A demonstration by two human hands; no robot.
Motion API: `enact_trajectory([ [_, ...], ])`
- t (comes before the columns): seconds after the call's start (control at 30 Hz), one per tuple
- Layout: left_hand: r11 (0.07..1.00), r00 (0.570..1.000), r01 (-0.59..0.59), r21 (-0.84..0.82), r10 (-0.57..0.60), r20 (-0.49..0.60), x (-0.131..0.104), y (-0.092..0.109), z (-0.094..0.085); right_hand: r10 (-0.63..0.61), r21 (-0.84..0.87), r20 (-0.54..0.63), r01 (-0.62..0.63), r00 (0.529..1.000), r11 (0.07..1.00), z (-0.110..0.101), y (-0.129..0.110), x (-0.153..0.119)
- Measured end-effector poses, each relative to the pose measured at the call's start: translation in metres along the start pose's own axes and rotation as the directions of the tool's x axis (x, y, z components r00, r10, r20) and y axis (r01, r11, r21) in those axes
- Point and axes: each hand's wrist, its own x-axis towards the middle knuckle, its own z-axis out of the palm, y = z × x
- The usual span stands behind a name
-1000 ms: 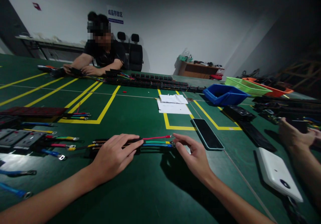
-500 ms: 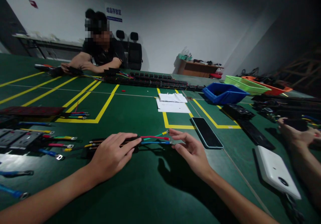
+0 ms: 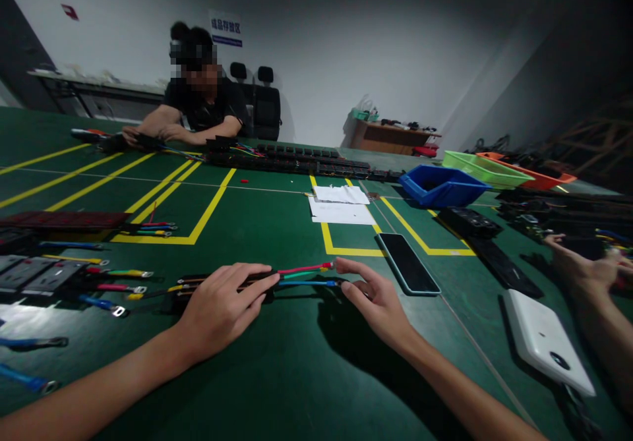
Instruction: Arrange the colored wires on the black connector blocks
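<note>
My left hand rests over a long black part with coloured wires, its fingers wrapped across the top; most of the part is hidden beneath. A red wire, a green wire and a blue wire stick out to the right of it. At their lugged ends is my right hand, thumb and index finger apart. The index tip is close to the red wire's lug, the thumb close to the blue one's. Whether they touch is unclear. A yellow-sleeved wire lies to the left.
Grey socket modules with lugged wires lie left. Beyond my right hand are a phone, papers and a blue bin. A white device and another person's hand are right. A co-worker sits across the table.
The red wire's end has shifted up and the green wire's end has dropped behind it. My right hand has moved very slightly; my left hand stays on the black part.
</note>
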Motion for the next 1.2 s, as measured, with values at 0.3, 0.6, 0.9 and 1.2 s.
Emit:
enact_trajectory([
  [0.3, 1.0, 1.0, -0.009, 0.005, 0.009, -0.02, 0.0006, -0.0001, 0.0009, -0.107, -0.17, 0.003, 0.106, 0.994, 0.98, 0.0017, 0.0046, 0.004],
  [0.6, 1.0, 1.0, -0.005, 0.007, 0.005, -0.012, 0.0005, 0.0005, -0.0006, -0.073, -0.113, -0.097, 0.062, 0.993, 0.992, 0.0037, 0.0002, 0.0039],
  [0.9, 1.0, 1.0, -0.001, 0.003, 0.001, -0.014, 0.0001, -0.0005, 0.0005, -0.213, -0.129, -0.103, 0.199, 0.972, 0.971, 0.0017, -0.0018, 0.0013],
  [1.2, 1.0, 1.0, -0.009, 0.002, 0.009, -0.008, 0.0004, -0.0001, 0.0003, -0.192, -0.197, -0.127, 0.165, 0.973, 0.966, 0.0049, -0.0001, 0.0004],
])
